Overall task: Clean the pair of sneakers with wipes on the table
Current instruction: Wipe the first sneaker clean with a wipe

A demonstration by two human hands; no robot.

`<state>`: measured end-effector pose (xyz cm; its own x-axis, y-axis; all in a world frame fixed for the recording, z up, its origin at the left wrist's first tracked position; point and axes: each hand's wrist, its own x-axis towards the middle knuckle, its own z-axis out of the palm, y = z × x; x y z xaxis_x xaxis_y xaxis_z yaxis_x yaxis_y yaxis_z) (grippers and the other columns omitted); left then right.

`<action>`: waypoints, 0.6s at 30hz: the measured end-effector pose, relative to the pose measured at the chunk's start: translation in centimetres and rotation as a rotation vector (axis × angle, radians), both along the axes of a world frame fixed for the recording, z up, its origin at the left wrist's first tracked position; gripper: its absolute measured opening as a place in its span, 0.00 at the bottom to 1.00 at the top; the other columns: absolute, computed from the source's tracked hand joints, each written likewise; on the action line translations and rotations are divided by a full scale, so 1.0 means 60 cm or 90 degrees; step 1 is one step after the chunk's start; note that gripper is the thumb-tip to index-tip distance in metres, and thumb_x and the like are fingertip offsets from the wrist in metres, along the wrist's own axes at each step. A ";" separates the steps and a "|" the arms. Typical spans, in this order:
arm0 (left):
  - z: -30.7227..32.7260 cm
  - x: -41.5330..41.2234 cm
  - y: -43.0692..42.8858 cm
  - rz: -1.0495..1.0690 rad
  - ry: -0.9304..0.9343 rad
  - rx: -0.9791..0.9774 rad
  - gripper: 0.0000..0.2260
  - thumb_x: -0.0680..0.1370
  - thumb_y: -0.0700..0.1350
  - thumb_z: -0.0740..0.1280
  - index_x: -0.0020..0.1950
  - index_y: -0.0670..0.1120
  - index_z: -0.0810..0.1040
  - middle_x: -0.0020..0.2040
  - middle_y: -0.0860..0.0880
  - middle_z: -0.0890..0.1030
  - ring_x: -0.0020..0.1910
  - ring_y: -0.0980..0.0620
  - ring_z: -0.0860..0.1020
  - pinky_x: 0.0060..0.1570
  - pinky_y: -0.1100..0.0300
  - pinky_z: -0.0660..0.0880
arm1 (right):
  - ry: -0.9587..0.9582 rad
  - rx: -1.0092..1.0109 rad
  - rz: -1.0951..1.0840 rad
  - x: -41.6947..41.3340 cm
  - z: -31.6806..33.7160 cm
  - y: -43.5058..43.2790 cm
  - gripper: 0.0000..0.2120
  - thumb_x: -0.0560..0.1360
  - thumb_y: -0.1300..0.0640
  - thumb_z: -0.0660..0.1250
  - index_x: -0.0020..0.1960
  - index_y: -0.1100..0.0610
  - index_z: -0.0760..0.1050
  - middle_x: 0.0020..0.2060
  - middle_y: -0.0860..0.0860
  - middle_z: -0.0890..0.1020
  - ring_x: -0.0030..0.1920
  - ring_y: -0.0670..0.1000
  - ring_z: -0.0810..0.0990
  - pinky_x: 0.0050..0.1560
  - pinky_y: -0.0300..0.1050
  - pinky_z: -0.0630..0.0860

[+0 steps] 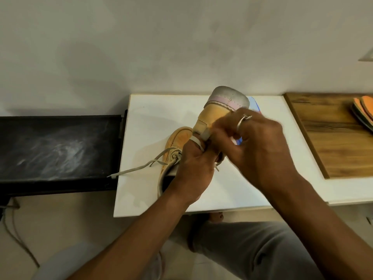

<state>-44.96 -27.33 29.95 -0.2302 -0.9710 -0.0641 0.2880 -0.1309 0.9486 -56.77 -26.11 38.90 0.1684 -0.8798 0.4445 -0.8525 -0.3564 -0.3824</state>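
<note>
Left hand and blurry right hand both grip the tan suede sneaker above the white table, but ngl the pale lace of the other sneaker hangs off the edge and could snag, dragging it down.

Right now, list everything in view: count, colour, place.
table: one, white, centre
lying sneaker: one, tan, on table
raised sneaker: one, tan, grey sole up, above table
laces: pale, trailing off table's left edge
packet: one, blue-red, partly hidden behind raised sneaker
wooden board: one, brown, right
insoles: orange, count unclear, on board
black bench: one, left
left hand: grips raised sneaker
right hand: blurred, at raised sneaker
</note>
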 end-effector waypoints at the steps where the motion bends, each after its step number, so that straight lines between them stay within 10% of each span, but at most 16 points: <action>1: -0.003 0.003 -0.002 0.000 -0.002 -0.005 0.13 0.81 0.49 0.66 0.58 0.40 0.78 0.50 0.32 0.80 0.51 0.36 0.80 0.55 0.42 0.79 | 0.016 0.011 0.020 0.004 -0.003 0.005 0.03 0.77 0.57 0.70 0.48 0.53 0.83 0.40 0.50 0.82 0.41 0.48 0.78 0.40 0.50 0.79; 8: 0.010 -0.005 0.004 -0.014 -0.015 -0.005 0.13 0.81 0.51 0.65 0.63 0.47 0.77 0.56 0.40 0.83 0.56 0.41 0.81 0.56 0.54 0.79 | -0.032 -0.047 -0.077 -0.022 0.015 -0.018 0.04 0.76 0.56 0.69 0.45 0.53 0.82 0.36 0.48 0.80 0.37 0.46 0.75 0.39 0.45 0.74; 13: 0.007 0.000 0.004 0.001 0.019 0.010 0.09 0.81 0.48 0.65 0.57 0.46 0.80 0.50 0.34 0.81 0.50 0.39 0.80 0.53 0.46 0.76 | -0.010 0.020 0.013 0.001 -0.002 0.002 0.03 0.77 0.57 0.70 0.48 0.54 0.83 0.40 0.49 0.82 0.40 0.47 0.78 0.41 0.47 0.79; 18: 0.025 0.005 -0.009 0.052 0.148 0.058 0.14 0.78 0.51 0.66 0.59 0.46 0.80 0.53 0.46 0.85 0.55 0.47 0.83 0.59 0.49 0.79 | -0.268 -0.006 -0.104 -0.027 -0.005 -0.003 0.04 0.76 0.56 0.71 0.49 0.49 0.82 0.39 0.44 0.82 0.38 0.43 0.79 0.39 0.30 0.73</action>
